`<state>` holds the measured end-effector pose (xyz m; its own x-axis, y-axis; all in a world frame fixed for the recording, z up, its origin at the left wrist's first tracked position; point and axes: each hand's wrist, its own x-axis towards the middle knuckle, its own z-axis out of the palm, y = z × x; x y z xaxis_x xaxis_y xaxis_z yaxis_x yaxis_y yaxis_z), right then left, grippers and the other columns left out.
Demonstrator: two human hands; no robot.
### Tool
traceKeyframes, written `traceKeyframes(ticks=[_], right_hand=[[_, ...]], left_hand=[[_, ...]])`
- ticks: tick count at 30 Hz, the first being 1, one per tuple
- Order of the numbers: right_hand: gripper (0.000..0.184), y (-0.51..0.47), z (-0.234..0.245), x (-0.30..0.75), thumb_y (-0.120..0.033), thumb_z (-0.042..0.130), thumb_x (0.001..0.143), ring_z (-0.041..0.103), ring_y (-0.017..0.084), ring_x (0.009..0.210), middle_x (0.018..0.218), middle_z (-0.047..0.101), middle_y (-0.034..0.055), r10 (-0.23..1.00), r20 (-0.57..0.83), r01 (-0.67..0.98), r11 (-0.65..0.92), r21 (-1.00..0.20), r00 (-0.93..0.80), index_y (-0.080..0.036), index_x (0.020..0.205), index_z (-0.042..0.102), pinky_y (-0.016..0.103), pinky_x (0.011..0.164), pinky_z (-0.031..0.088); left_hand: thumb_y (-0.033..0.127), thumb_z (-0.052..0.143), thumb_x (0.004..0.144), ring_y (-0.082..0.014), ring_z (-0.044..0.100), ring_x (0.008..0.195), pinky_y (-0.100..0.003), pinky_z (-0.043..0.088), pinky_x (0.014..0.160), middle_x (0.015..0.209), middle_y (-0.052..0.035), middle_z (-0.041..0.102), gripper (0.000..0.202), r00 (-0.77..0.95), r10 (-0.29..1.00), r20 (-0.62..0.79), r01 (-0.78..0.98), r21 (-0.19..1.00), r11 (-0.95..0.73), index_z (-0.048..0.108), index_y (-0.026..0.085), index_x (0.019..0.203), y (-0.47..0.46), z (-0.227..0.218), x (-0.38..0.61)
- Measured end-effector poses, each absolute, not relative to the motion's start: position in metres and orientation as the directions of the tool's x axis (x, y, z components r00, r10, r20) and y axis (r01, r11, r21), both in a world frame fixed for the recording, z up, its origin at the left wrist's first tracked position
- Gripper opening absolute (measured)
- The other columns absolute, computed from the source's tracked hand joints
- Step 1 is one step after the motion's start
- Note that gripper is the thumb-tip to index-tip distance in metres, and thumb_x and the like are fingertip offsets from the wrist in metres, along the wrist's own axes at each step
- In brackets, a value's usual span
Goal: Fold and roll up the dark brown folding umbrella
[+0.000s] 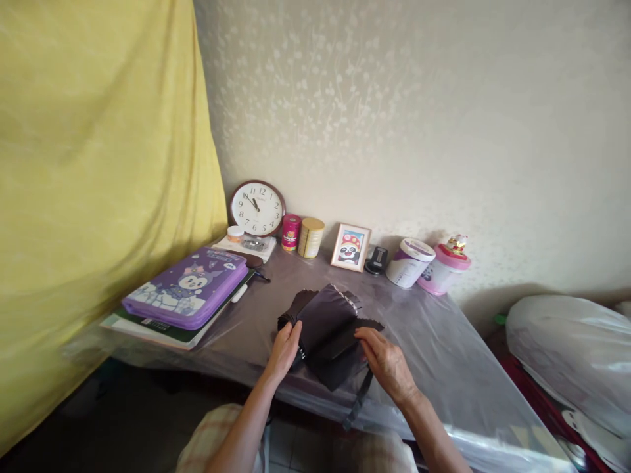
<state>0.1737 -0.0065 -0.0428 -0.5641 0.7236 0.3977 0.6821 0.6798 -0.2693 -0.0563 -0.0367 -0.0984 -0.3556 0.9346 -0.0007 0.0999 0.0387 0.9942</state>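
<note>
A black folding umbrella lies loosely folded at the front of the table, its fabric panels fanned out and a strap hanging over the table edge. My left hand is closed around its left side, with the thumb on top of the fabric. On the other side, my right hand pinches the edge of one panel between thumb and fingers. The umbrella's shaft is hidden under the fabric.
Left on the plastic-covered table lies a purple zip case on books. Along the wall stand a round clock, a pink can, a yellow can, a picture frame and tubs. A yellow curtain hangs left.
</note>
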Motion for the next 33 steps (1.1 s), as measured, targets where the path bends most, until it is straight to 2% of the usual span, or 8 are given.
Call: traceKeyframes(ticks=[6, 11, 14, 19, 23, 26, 29, 33], right_hand=[[0.017, 0.017, -0.031, 0.137, -0.021, 0.041, 0.088, 0.061, 0.014, 0.080, 0.088, 0.063, 0.0022, 0.707, 0.478, 0.613, 0.700, -0.366, -0.522, -0.022, 0.092, 0.057, 0.023, 0.071, 0.048], [0.016, 0.043, -0.035, 0.109, -0.020, 0.043, 0.087, 0.059, 0.016, 0.083, 0.088, 0.063, 0.0030, 0.687, 0.495, 0.600, 0.719, -0.352, -0.533, -0.022, 0.091, 0.058, 0.027, 0.075, 0.047], [0.016, 0.054, -0.039, 0.094, -0.019, 0.044, 0.086, 0.058, 0.015, 0.084, 0.089, 0.063, 0.0029, 0.675, 0.488, 0.604, 0.729, -0.322, -0.554, -0.022, 0.090, 0.059, 0.027, 0.077, 0.046], [0.015, 0.065, -0.046, 0.079, -0.017, 0.046, 0.085, 0.056, 0.014, 0.085, 0.088, 0.063, 0.0026, 0.666, 0.463, 0.616, 0.736, -0.280, -0.585, -0.021, 0.088, 0.059, 0.027, 0.079, 0.044], [0.015, 0.066, -0.049, 0.074, -0.017, 0.045, 0.086, 0.057, 0.016, 0.085, 0.088, 0.063, 0.0031, 0.670, 0.435, 0.627, 0.734, -0.262, -0.602, -0.020, 0.087, 0.060, 0.028, 0.079, 0.045], [0.019, 0.060, -0.052, 0.073, -0.017, 0.043, 0.086, 0.058, 0.016, 0.090, 0.104, 0.059, 0.0056, 0.677, 0.445, 0.614, 0.729, -0.301, -0.586, -0.020, 0.098, 0.057, 0.029, 0.081, 0.047], [0.026, 0.052, -0.057, 0.074, -0.017, 0.041, 0.087, 0.057, 0.015, 0.097, 0.125, 0.049, 0.0082, 0.665, 0.471, 0.584, 0.742, -0.329, -0.579, -0.020, 0.110, 0.052, 0.029, 0.085, 0.047], [0.022, 0.054, -0.062, 0.084, -0.018, 0.044, 0.086, 0.051, 0.018, 0.110, 0.121, 0.053, 0.0091, 0.617, 0.452, 0.562, 0.783, -0.267, -0.645, -0.019, 0.104, 0.057, 0.035, 0.096, 0.040]], left_hand=[[0.049, 0.040, 0.080, -0.0249, 0.058, 0.096, -0.034, 0.040, 0.086, 0.096, -0.0110, 0.067, 0.047, -0.349, 0.937, -0.033, 0.092, 0.993, 0.069, 0.063, 0.012, 0.098, -0.039, -0.093, -0.056], [0.053, 0.039, 0.079, -0.0238, 0.059, 0.091, -0.031, 0.042, 0.082, 0.085, -0.0085, 0.068, 0.046, -0.343, 0.939, -0.024, 0.080, 0.995, 0.055, 0.064, 0.014, 0.084, -0.043, -0.087, -0.058], [0.055, 0.042, 0.077, -0.0227, 0.058, 0.093, -0.029, 0.041, 0.084, 0.087, -0.0067, 0.068, 0.047, -0.301, 0.953, -0.001, 0.072, 0.997, 0.024, 0.064, 0.014, 0.085, -0.045, -0.084, -0.058], [0.052, 0.056, 0.070, -0.0235, 0.059, 0.095, -0.030, 0.042, 0.083, 0.098, -0.0096, 0.066, 0.051, -0.287, 0.958, 0.000, 0.088, 0.996, 0.026, 0.059, 0.013, 0.102, -0.041, -0.090, -0.052], [0.049, 0.054, 0.072, -0.0236, 0.061, 0.089, -0.031, 0.043, 0.080, 0.093, -0.0113, 0.067, 0.045, -0.332, 0.943, 0.012, 0.193, 0.980, 0.056, 0.061, 0.012, 0.097, -0.036, -0.102, -0.050], [0.048, 0.047, 0.076, -0.0232, 0.062, 0.083, -0.031, 0.043, 0.076, 0.085, -0.0110, 0.068, 0.042, -0.346, 0.938, 0.026, 0.259, 0.964, 0.069, 0.063, 0.012, 0.090, -0.033, -0.108, -0.051], [0.047, 0.043, 0.079, -0.0211, 0.062, 0.083, -0.028, 0.043, 0.074, 0.085, -0.0088, 0.068, 0.040, -0.347, 0.937, 0.045, 0.262, 0.964, 0.051, 0.063, 0.015, 0.090, -0.033, -0.108, -0.051], [0.047, 0.041, 0.079, -0.0191, 0.059, 0.071, -0.027, 0.041, 0.067, 0.070, -0.0058, 0.065, 0.038, -0.395, 0.918, 0.042, 0.291, 0.953, 0.082, 0.061, 0.016, 0.071, -0.034, -0.104, -0.050]])
